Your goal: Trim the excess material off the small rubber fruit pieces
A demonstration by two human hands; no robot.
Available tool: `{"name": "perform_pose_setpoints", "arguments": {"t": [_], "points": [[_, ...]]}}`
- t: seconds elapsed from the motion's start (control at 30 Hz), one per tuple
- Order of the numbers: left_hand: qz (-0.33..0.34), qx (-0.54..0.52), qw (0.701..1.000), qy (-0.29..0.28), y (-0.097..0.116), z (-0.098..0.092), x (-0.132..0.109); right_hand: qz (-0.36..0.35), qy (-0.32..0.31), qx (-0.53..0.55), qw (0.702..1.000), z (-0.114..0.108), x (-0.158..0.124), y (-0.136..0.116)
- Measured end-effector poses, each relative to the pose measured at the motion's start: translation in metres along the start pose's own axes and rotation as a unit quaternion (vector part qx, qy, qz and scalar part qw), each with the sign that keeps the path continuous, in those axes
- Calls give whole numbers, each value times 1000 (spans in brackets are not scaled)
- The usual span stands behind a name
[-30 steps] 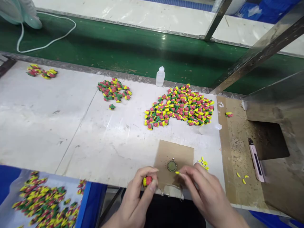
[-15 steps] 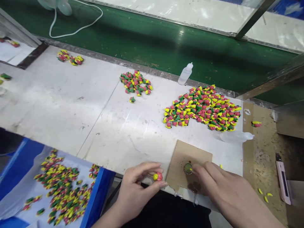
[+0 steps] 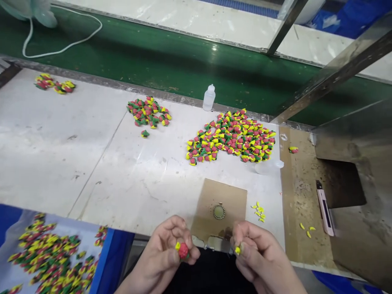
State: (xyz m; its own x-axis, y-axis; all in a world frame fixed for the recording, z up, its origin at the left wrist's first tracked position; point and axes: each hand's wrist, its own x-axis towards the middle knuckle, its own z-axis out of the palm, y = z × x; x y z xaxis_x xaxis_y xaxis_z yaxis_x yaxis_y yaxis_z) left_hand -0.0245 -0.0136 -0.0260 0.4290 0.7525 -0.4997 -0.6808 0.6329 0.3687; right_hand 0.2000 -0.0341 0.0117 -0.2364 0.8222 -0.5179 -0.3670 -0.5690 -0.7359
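Fingers of right hand (image 3: 259, 251) are now sitting clear of the round dish (image 3: 219, 211), unlike half a second ago, pinching small yellow piece (image 3: 238, 250) at nearly closed tips; left hand (image 3: 163, 255) is gripping red-and-yellow figure (image 3: 183, 250) between thumb and fingertips, both pieces hovering by front edge of bench (image 3: 128, 183).
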Motion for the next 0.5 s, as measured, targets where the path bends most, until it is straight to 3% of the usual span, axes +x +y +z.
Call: {"name": "perform_pose_setpoints", "arguments": {"t": [0.13,0.27,0.37,0.5], "points": [[26,-13,999,-14,-12,-1,1,-7,-19,-5,1000,1,-6,-3],[6,6,1000,-5,-16,11,-5,-97,-6,-170,981,-3,-11,-12],[2,38,999,-37,-20,18,-8,-213,-4,-332,919,-3,-15,-18],[86,79,988,-101,-23,20,-8,-302,-24,-481,822,0,-21,-28]]}}
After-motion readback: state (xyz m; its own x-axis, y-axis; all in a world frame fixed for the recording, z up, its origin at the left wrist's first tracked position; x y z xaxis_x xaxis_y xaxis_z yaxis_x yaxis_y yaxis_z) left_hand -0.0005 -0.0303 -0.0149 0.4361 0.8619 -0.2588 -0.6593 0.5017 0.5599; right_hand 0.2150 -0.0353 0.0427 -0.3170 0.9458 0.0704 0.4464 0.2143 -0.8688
